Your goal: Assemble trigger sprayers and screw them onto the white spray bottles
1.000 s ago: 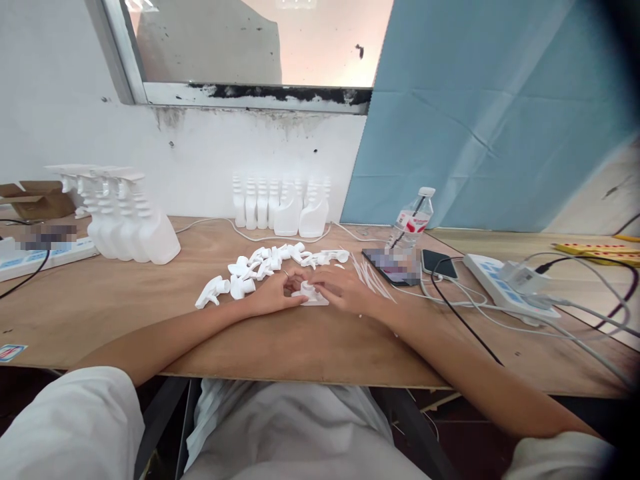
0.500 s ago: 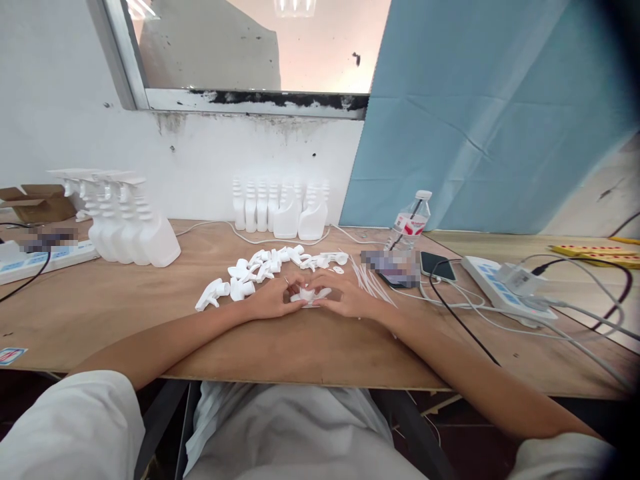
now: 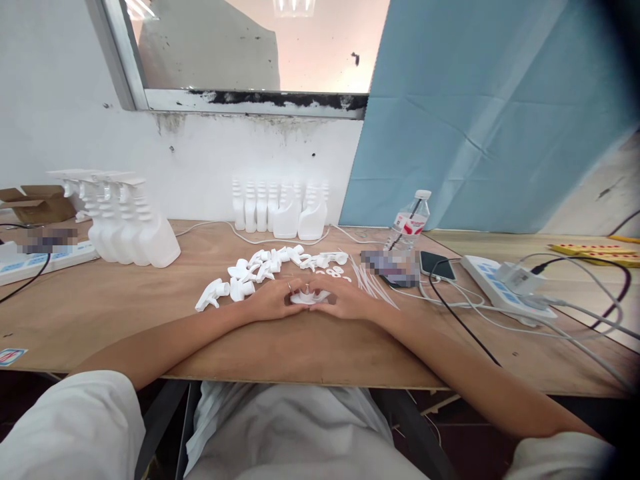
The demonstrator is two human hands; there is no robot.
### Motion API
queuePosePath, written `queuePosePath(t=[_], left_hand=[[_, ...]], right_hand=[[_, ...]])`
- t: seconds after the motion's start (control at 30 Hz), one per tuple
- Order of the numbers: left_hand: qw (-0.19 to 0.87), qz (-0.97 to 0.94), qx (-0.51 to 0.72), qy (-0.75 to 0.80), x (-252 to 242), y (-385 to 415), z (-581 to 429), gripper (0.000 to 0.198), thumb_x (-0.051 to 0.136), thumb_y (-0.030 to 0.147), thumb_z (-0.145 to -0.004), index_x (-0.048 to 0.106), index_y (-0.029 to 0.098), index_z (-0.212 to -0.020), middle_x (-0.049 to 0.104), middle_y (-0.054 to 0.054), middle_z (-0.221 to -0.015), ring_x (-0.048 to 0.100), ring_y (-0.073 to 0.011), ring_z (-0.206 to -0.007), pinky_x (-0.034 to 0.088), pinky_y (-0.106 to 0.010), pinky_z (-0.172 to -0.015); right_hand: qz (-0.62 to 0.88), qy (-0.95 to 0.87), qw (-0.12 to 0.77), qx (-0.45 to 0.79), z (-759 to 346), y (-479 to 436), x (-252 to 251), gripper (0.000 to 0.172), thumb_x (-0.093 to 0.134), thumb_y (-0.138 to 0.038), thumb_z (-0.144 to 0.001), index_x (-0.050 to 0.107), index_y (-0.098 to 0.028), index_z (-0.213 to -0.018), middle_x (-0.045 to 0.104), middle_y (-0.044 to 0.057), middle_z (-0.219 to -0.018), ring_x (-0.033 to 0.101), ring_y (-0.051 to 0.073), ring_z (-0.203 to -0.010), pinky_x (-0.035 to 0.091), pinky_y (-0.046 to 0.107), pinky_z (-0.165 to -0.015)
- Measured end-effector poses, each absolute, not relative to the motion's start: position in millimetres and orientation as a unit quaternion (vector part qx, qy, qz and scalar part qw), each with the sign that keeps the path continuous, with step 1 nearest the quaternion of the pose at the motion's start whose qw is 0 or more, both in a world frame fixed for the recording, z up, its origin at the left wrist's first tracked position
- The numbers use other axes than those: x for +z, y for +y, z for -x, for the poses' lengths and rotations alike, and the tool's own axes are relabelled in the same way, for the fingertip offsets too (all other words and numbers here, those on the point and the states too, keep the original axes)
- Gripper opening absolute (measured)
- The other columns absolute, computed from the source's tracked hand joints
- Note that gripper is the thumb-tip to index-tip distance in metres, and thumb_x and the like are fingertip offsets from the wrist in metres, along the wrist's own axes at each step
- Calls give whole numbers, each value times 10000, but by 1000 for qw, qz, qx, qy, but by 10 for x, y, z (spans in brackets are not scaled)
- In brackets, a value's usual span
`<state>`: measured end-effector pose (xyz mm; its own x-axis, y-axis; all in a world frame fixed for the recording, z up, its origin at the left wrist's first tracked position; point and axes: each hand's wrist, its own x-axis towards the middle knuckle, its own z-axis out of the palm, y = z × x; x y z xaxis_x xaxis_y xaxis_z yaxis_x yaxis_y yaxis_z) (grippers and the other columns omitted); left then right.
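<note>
Between my two hands, low over the table, is a white plastic piece that looks like a spray trigger head, partly hidden by fingers. My left hand curls around its left side. From the right, my right hand closes on it, with the fingertips of both hands nearly meeting. Several loose white trigger heads lie in a heap just beyond and to the left. Small white rings rest behind my right hand, beside thin white tubes.
White spray bottles stand along the wall, and bottles with trigger heads fitted stand at left. To the right are a water bottle, a phone, a power strip and loose cables. A cardboard box sits far left.
My fingers have shifted slightly around the white piece, which now lies flatter and lower between them. More small white rings show behind my right hand.
</note>
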<state>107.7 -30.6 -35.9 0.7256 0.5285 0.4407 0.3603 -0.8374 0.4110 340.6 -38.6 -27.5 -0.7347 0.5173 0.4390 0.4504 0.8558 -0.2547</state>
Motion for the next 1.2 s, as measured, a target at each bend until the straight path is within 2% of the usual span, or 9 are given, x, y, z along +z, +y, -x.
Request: queuePosePath(t=[0.13,0.33,0.57,0.73,0.87,0.97,1.07,1.13,1.2], left_hand=[[136,-921,272,244,-388,-290,-1065,239,585,391,-867,577,191,-998,666,-31,-927,618,-174,-811,439,-257,-683],[141,-922,272,237,-413,-262,-1061,249,571,421,-875,587,194,-976,653,-11,-874,597,-154,-770,427,-246,-672],[146,-913,280,258,-366,-287,-1079,246,603,388,-845,587,201,-1003,666,-9,-915,612,-160,-792,439,-249,-688],[148,-907,275,282,-379,-288,-1094,295,597,383,-841,539,202,-1067,661,-17,-940,601,-152,-734,450,-256,-675],[155,-904,263,300,-402,-278,-1098,324,606,393,-827,505,207,-1072,644,-1,-885,581,-144,-672,446,-265,-654],[171,-894,269,314,-394,-291,-1096,345,615,413,-816,500,208,-1069,635,5,-842,595,-162,-715,453,-269,-666],[177,-894,267,314,-374,-314,-1097,360,617,397,-808,493,207,-1088,637,2,-857,602,-165,-725,457,-270,-661],[176,-897,267,305,-365,-327,-1102,376,614,373,-807,481,204,-1116,641,-7,-894,611,-165,-737,463,-272,-667],[174,-899,268,299,-362,-333,-1107,383,615,360,-805,479,201,-1126,645,-19,-927,621,-169,-765,469,-275,-682]], right_hand=[[249,-925,283,50,-3399,-406,-283,348,611,-334,-874,580,-242,-1208,684,78,-1101,648,214,-1000,527,368,-900],[223,-929,289,64,-3404,-385,-260,249,616,-345,-876,641,-214,-1086,695,83,-1108,660,213,-1010,532,360,-910],[255,-926,267,76,-3391,-378,-250,453,609,-336,-874,513,-222,-1302,658,104,-1162,632,225,-1041,520,372,-907],[286,-925,245,45,-3331,-426,-206,414,623,-281,-847,527,-206,-1243,613,117,-1201,574,250,-1108,472,412,-957],[276,-932,231,35,-3276,-488,-139,402,594,-183,-827,534,-204,-1224,543,121,-1282,511,259,-1191,426,422,-1011],[258,-936,229,68,-3266,-519,-111,428,571,-160,-839,519,-205,-1262,489,122,-1358,461,252,-1262,384,419,-1062],[220,-934,246,139,-3297,-487,-104,382,581,-226,-876,552,-212,-1257,464,112,-1393,399,234,-1332,333,408,-1109],[220,-917,275,190,-3355,-407,-96,318,586,-309,-891,608,-213,-1194,497,108,-1362,455,227,-1289,385,392,-1066],[270,-880,317,226,-3465,-279,-78,307,563,-377,-900,634,-209,-1148,580,102,-1263,580,210,-1129,471,363,-952]])
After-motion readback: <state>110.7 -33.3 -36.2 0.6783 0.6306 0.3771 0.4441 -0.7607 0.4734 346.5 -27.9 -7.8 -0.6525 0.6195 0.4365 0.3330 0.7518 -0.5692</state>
